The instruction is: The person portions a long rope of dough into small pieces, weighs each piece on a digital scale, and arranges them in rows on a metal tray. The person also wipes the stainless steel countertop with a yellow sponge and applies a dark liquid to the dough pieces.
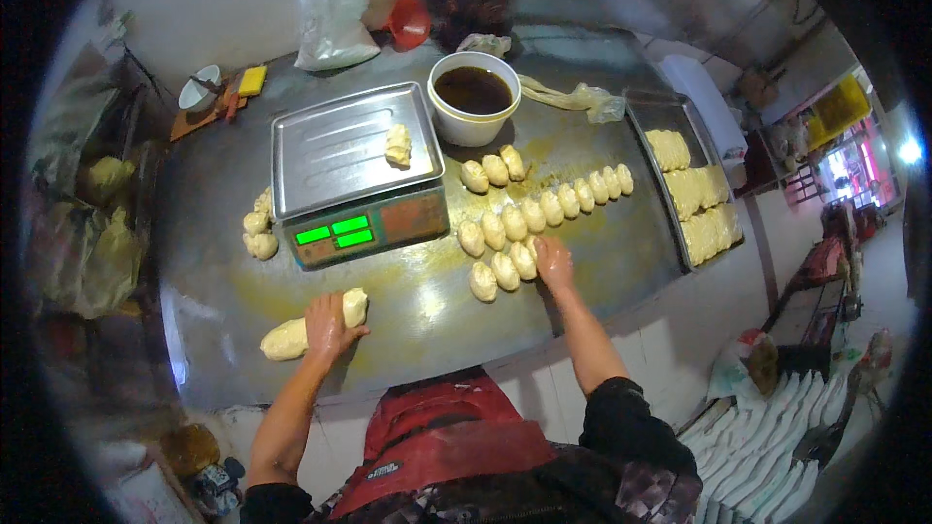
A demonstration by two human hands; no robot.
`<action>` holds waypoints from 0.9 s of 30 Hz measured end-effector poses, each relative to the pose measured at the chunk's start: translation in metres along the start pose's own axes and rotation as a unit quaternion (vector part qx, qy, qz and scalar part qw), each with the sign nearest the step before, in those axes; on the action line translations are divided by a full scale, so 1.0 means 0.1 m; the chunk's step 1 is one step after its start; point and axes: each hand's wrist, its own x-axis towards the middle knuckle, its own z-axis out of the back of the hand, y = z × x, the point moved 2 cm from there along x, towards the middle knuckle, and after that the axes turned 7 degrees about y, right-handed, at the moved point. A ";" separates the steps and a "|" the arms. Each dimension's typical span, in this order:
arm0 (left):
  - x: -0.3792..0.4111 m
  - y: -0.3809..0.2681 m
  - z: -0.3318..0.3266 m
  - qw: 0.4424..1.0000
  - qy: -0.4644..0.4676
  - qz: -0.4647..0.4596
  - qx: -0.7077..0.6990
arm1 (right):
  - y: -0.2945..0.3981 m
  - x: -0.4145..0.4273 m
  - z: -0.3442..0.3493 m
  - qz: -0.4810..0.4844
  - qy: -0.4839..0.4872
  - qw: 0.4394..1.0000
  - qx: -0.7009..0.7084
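Note:
My left hand point(329, 327) lies over a thick roll of dough point(285, 340) near the table's front edge, its fingers wrapped across the top. At the end of the front row of dough pieces point(483, 282), my right hand point(555, 262) is on a small oval piece point(532, 244); its fingertips are partly hidden. A longer row of dough pieces point(532, 215) lies just behind. One dough lump point(398, 145) rests on the steel pan of a digital scale point(328, 153). Several more pieces sit left of the scale point(262, 245) and behind the rows point(496, 169).
Behind the scale stand a white bucket of dark liquid point(473, 124) and a plastic sack point(336, 22). A metal tray point(677, 222) with flattened dough is at the table's right. A white bowl point(199, 91) and yellow sponge point(253, 80) are at the back left.

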 end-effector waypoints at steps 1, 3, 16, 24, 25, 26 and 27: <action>-0.01 -0.05 0.04 1.000 -0.018 -0.010 0.001 | -0.06 0.02 0.02 0.004 0.016 1.000 0.005; -0.03 -0.05 0.05 0.999 -0.037 -0.024 -0.010 | -0.12 0.02 0.01 -0.011 -0.033 0.998 -0.046; -0.20 0.08 0.04 0.985 -0.106 -0.064 -0.123 | 2.49 -0.71 -1.85 -0.224 0.348 0.775 0.478; 0.00 0.04 -0.17 0.988 -0.088 0.100 -0.076 | 2.84 -0.80 -2.17 -0.240 0.186 0.864 0.402; 0.05 -0.03 -0.14 0.989 -0.078 0.115 -0.050 | 2.80 -0.75 -2.17 -0.245 0.190 0.869 0.387; 0.10 -0.11 -0.11 0.989 -0.067 0.130 -0.024 | 2.72 -0.68 -2.16 -0.250 0.193 0.873 0.372; 0.13 -0.15 -0.10 0.988 -0.055 0.146 0.005 | 2.68 -0.64 -2.16 -0.257 0.197 0.875 0.359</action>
